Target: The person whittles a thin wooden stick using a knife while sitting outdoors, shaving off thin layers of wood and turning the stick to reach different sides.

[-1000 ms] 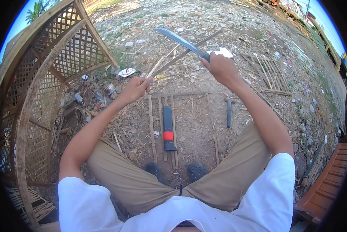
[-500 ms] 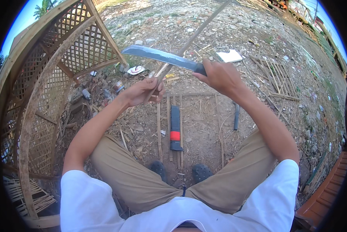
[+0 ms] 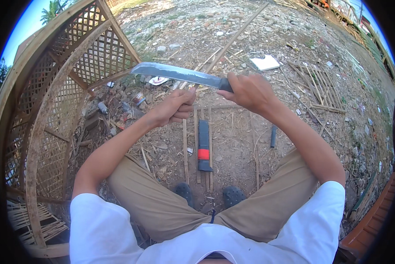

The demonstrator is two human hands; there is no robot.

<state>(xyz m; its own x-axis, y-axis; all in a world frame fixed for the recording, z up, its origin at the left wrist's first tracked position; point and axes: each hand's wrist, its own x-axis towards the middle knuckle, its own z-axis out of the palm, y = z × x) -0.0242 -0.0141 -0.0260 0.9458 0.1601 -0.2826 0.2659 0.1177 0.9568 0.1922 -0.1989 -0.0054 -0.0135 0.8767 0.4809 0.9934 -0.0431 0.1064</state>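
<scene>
My right hand (image 3: 253, 91) is wrapped around the dark handle of a machete (image 3: 175, 71), its long blade pointing left. A long thin wooden stick (image 3: 239, 36) slants away to the upper right, and the blade lies across its near part. Just below the blade, my left hand (image 3: 176, 107) is closed on the stick's near end, which the fingers mostly hide. Whether the edge is biting into the wood cannot be seen. A black sheath with a red band (image 3: 203, 140) lies on the ground between my feet, on thin wooden strips (image 3: 210, 174).
A wooden lattice panel (image 3: 103, 53) with a curved post stands close on the left. Several slats lie in a bundle (image 3: 318, 86) at the right, near a white slab (image 3: 265, 63). A short dark tube (image 3: 273, 136) lies by my right knee. Rubble and litter cover the ground.
My left hand has turned and closed more tightly, back of the hand up. The blade has shifted slightly left and down across the stick. The view has shifted a little.
</scene>
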